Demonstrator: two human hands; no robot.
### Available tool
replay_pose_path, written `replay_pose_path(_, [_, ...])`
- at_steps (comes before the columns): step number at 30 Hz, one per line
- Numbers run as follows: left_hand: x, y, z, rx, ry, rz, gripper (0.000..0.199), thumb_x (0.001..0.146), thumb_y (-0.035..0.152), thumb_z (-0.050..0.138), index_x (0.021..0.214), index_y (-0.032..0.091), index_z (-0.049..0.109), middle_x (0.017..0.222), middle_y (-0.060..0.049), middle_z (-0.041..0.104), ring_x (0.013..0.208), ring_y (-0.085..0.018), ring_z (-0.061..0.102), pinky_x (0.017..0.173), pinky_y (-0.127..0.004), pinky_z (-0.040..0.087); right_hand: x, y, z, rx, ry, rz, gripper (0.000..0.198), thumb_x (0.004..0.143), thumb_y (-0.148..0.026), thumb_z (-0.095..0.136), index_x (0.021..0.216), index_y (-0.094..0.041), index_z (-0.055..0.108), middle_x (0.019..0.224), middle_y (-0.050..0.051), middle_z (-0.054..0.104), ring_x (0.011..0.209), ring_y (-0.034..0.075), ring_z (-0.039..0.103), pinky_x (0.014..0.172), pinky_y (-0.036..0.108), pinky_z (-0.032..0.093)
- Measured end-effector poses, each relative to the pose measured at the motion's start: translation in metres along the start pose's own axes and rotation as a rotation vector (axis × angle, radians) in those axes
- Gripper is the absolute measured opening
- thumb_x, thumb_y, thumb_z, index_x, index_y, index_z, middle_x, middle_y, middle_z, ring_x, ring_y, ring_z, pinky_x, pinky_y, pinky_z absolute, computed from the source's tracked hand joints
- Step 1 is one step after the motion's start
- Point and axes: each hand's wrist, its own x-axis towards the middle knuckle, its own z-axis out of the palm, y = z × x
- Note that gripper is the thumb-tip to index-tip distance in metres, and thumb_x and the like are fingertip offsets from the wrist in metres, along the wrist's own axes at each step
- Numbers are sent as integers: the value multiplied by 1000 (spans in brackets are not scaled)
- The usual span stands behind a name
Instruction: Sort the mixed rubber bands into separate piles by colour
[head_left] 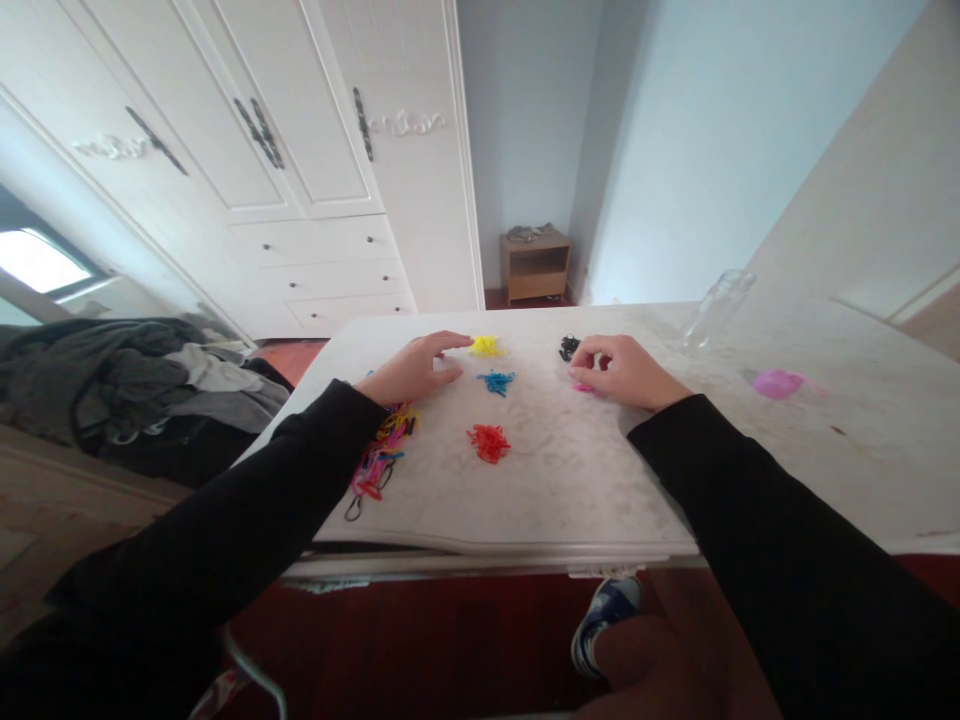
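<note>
Small elastic bands lie on the white table in piles by colour. My left hand is open, thumb and fingers apart, its fingertips beside the yellow bands. Below its fingers are the blue bands, and nearer me the red bands. A mixed heap of coloured bands is partly covered by my left wrist. With thumb and forefinger pinched together, my right hand is over the pink bands, just beside the black bands. Whatever the pinch holds is hidden.
A clear glass bottle is at the table's far right, with a bright pink object nearer me. Dark clothes are heaped on the left. Behind the table are a white wardrobe and a small wooden cabinet.
</note>
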Motion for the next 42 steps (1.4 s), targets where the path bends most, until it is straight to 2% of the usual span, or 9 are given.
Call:
replay_pose_path(4, [0,2,-16,-4,22,-46,34,88,33,63,117,18,73,128,-11,73,115,-23,68,102,-40,54,0,-2,-1,-16,-6,11,15,74,-30,62,65,-18,65,67,3,64,65,16,54,64,30,39])
replay_pose_path(8, [-2,-5,-43,22,-26,-158,26,86,40,67,93,17,77,90,-8,78,81,-19,70,78,-32,56,0,-2,0,-19,-15,29,15,74,-30,62,64,-18,64,66,2,63,64,15,54,63,30,39])
replay_pose_path(11, [-5,-10,-57,45,-249,-195,27,81,44,70,88,19,78,83,-6,77,74,-18,68,70,-29,51,0,0,0,-15,-17,24,15,74,-30,62,64,-19,65,66,2,63,64,16,54,62,30,38])
replay_pose_path(14, [-8,-9,-61,16,-483,-245,28,75,42,75,93,21,78,87,-5,78,78,-18,70,72,-28,51,-1,1,1,-15,-21,25,15,75,-30,62,65,-19,66,67,2,64,64,16,55,63,30,39])
replay_pose_path(17, [-9,-4,-62,-29,-559,-270,31,71,34,76,98,20,77,88,-5,78,78,-17,71,71,-26,50,-1,1,1,-18,-29,27,16,75,-31,62,65,-19,66,66,2,64,64,16,55,63,31,39])
replay_pose_path(21, [-8,0,-62,-94,-532,-225,32,72,30,74,101,19,76,90,-6,78,78,-16,70,71,-26,51,0,0,1,-28,-37,22,17,75,-31,63,63,-18,66,64,3,64,63,16,54,63,31,39])
replay_pose_path(30, [-10,-6,-62,-177,-321,-142,29,71,30,76,99,23,76,87,-5,76,80,-19,71,73,-31,56,-1,0,1,-18,-41,11,16,75,-30,64,63,-19,66,64,2,65,63,16,55,62,30,40])
replay_pose_path(37, [-11,-7,-59,-297,-362,-218,27,72,33,79,96,22,74,93,-7,78,85,-21,76,72,-31,58,0,0,2,-26,-53,16,16,74,-30,64,64,-19,67,64,2,65,64,16,55,64,30,40])
replay_pose_path(42, [-11,-11,-56,-257,-343,-250,32,70,35,81,99,22,75,91,-7,78,80,-21,76,68,-30,57,0,-2,1,-29,-50,21,16,74,-30,63,63,-19,67,63,2,64,63,16,54,63,31,39])
